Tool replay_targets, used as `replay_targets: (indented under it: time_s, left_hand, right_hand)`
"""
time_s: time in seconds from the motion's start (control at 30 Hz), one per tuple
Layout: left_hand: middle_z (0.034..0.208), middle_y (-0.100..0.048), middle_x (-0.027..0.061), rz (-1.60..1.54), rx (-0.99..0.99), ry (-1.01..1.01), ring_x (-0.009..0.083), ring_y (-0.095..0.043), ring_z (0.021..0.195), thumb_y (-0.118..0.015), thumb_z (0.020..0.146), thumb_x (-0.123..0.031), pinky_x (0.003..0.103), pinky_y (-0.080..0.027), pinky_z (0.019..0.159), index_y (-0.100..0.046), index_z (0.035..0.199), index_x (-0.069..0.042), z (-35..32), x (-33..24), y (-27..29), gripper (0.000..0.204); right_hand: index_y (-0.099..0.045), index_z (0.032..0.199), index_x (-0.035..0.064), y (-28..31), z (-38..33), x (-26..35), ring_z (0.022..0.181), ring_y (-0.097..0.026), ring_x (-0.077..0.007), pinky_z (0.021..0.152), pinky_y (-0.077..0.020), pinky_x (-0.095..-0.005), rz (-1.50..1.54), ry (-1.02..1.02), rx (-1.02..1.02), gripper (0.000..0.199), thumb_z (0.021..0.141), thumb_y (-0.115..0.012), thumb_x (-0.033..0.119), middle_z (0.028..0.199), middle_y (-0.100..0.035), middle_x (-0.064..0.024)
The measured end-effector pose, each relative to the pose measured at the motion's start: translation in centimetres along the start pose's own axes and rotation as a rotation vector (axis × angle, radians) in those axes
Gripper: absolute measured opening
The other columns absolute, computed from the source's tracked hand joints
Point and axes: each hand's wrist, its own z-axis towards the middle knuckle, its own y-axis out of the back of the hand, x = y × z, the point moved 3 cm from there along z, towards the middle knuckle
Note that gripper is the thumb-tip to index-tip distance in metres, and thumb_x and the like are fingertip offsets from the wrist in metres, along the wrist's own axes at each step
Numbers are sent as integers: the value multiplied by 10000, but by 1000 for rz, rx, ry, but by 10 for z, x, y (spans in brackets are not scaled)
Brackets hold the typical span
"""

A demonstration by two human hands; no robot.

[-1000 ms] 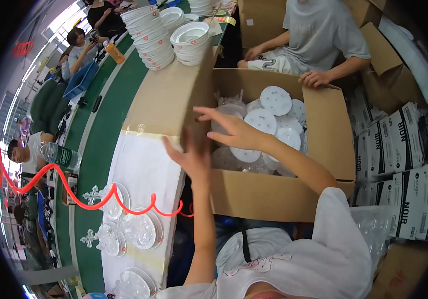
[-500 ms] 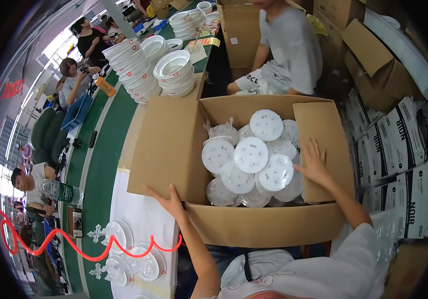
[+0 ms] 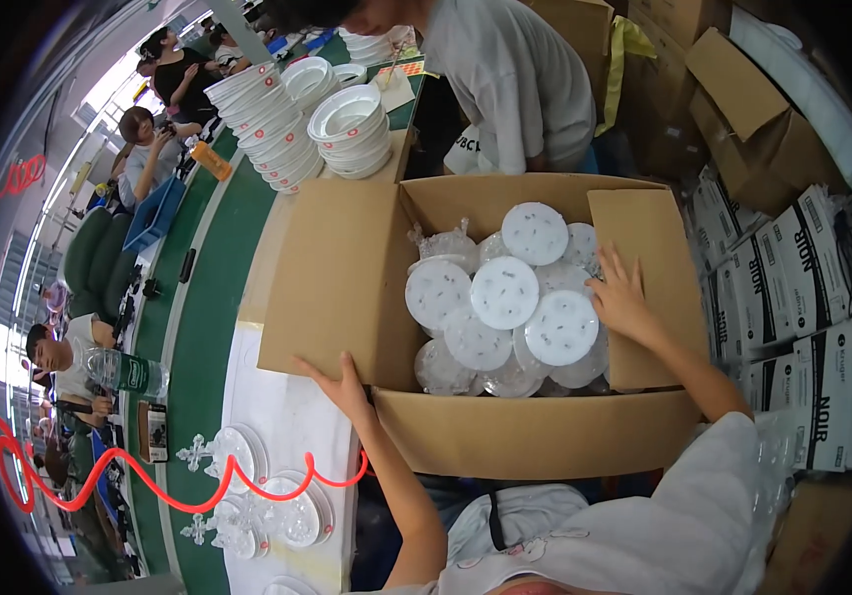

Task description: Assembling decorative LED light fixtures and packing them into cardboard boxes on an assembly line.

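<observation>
An open cardboard box [image 3: 535, 436] stands before me, heaped with round white discs [image 3: 504, 293] and clear plastic-wrapped pieces [image 3: 444, 367]. Small dark marks dot the discs' faces. My left hand [image 3: 343, 393] touches the near edge of the box's left flap [image 3: 322, 283], its visible thumb and finger spread. My right hand [image 3: 628, 300] rests with parted fingers on the right flap [image 3: 652, 342], the thumb reaching over the flap's inner edge beside the discs. Neither hand holds a disc.
Stacks of white ring-shaped parts [image 3: 350, 124] stand on the green table [image 3: 210, 278] beyond the left flap. Clear ornamented pieces [image 3: 297, 516] and a coiled red hose [image 3: 188, 506] are at lower left. A person in grey [image 3: 520, 84] leans in behind the box; wrapped cartons [image 3: 793, 268] stand right.
The person behind the box has leaned forward and to the left. The box and both my hands appear slightly higher in view. My right hand's fingers have shifted slightly on the flap.
</observation>
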Motion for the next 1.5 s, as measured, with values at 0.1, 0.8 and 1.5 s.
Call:
replay_targets:
  time_s: [0.1,0.8,1.5]
  left_hand:
    - [1393,-119,183,-9,29,-28,270,-161,1280,-548,763,-68,336,-138,1034,-101,1345,-9,-4,-9,-6,737]
    - [1392,-139,150,21,8,-44,251,-230,1246,-595,757,-72,336,-196,1020,-122,1346,-24,-6,-9,-4,757]
    - [1398,-112,129,-235,-26,207,226,-221,1244,-522,791,-16,325,-200,1015,-108,1354,-47,-27,-18,-25,700]
  right_hand:
    - [-619,810,60,-15,6,-21,1274,-124,-359,929,-109,-651,-115,4,10,172,665,-558,130,1323,-258,-213]
    - [-427,1211,15,8,-114,-206,980,-533,-240,838,-416,-342,735,-878,494,804,793,-221,670,1137,-513,-156]
    - [-554,1010,-31,1,-127,-230,769,-553,-130,674,-455,-280,802,-573,224,367,671,-596,101,897,-600,-56]
